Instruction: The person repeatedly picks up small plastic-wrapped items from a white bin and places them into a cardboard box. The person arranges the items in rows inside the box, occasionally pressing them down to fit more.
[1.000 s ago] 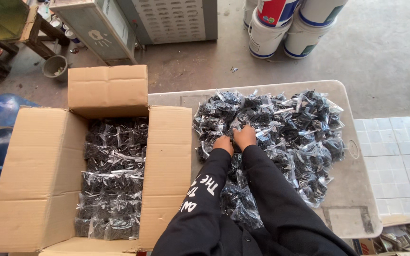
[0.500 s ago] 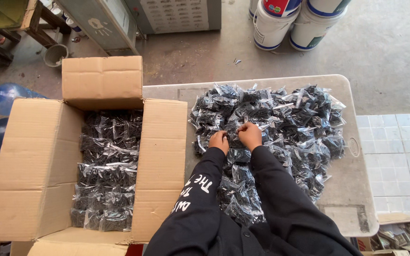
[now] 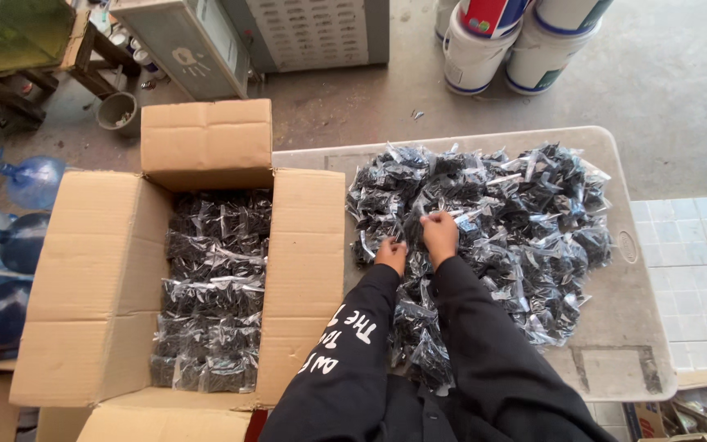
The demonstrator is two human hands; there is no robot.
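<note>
From the head camera I look straight down at my two hands, close together on a heap of small clear packets (image 3: pixel 493 221) filled with dark bits, spread over a pale folding table (image 3: pixel 607 360). My left hand (image 3: pixel 390 254) pinches the edge of one packet at the near-left side of the heap, fingers closed on its plastic. My right hand (image 3: pixel 439 231) sits just beside it, fingertips pressed down among the packets; I cannot tell whether it actually grips one. To my left an open cardboard box (image 3: pixel 83 278), flaps folded outward, holds similar packets in rows (image 3: pixel 214 286), and it stands against the table edge, I judge for a short reach. Beyond the table stand paint buckets (image 3: pixel 501 41), and water jugs (image 3: pixel 18 213) lie at the far left.
</note>
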